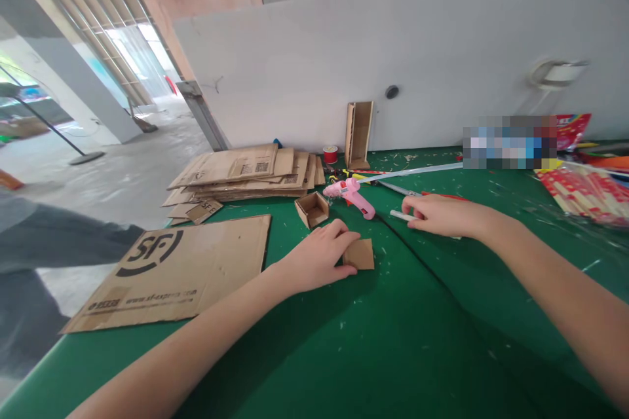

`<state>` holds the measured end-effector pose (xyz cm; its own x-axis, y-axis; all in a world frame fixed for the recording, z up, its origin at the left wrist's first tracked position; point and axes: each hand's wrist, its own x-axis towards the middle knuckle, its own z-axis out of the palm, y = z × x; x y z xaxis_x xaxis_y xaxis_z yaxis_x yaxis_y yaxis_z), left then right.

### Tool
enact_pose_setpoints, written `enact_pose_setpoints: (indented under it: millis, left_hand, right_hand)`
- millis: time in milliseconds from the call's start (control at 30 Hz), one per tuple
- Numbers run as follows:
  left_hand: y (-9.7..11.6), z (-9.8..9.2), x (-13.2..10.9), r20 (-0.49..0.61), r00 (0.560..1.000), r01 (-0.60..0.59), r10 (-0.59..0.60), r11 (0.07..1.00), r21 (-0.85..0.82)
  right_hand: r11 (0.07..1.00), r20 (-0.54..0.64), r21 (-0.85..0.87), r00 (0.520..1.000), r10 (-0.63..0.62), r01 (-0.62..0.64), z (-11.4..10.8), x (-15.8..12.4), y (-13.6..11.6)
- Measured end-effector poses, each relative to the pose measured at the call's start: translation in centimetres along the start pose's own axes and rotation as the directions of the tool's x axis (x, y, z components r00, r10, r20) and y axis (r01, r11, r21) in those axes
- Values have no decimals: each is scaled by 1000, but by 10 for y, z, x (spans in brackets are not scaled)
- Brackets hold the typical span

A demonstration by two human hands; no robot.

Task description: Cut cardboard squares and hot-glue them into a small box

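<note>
My left hand [324, 255] rests at the left side of a small square piece of cardboard [362, 255], with thumb and fingers on its edge. Further right, my right hand [435, 215] has its fingers closed on a thin whitish stick [401, 215] just above the green table. Between and beyond the hands lies a pink glue gun [354, 196] with a long clear strip behind it and a black cord running toward the front right. A small open cardboard box [312, 209] sits left of the glue gun's nozzle.
Stacked flattened cardboard [240, 173] lies at the back left, with a large printed sheet [187, 272] in front. A tall narrow cardboard box [360, 134] stands by the wall near a red spool [330, 154]. Red-and-white packets [584, 193] lie at right. A person's grey-clothed leg [39, 275] shows left.
</note>
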<state>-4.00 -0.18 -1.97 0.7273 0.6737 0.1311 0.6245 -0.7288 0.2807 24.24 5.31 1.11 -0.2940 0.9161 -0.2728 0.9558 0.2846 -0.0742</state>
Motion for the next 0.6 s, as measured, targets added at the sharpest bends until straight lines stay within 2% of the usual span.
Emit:
enact_pose_setpoints:
  millis: [100, 233, 300, 400, 467, 533, 600]
  left_hand:
    - [3, -4, 0, 32, 999, 24, -23, 1000, -18]
    - [20, -8, -4, 118, 986, -128, 117, 988, 83]
    - [36, -3, -10, 151, 975, -170, 162, 984, 46]
    - [66, 18, -22, 107, 980, -170, 168, 985, 13]
    - [83, 34, -29, 60, 967, -248, 249, 969, -25]
    - [94, 46, -32, -9, 946, -325, 324, 946, -20]
    - [94, 47, -34, -80, 938, -339, 338, 941, 2]
  right_hand:
    - [998, -50, -54, 999, 6, -9, 3, 4, 2]
    - [998, -53, -67, 999, 9, -12, 4, 6, 5]
    - [999, -63, -40, 998, -5, 2, 3, 5, 4]
    - [1000, -52, -25, 999, -10, 8, 2, 3, 1]
    - [999, -13, -30, 1000, -20, 20, 0, 2, 0]
    - [998, 22, -64, 1000, 4, -3, -3, -1, -2]
    - [990, 30, -125, 998, 62, -58, -9, -10, -6]
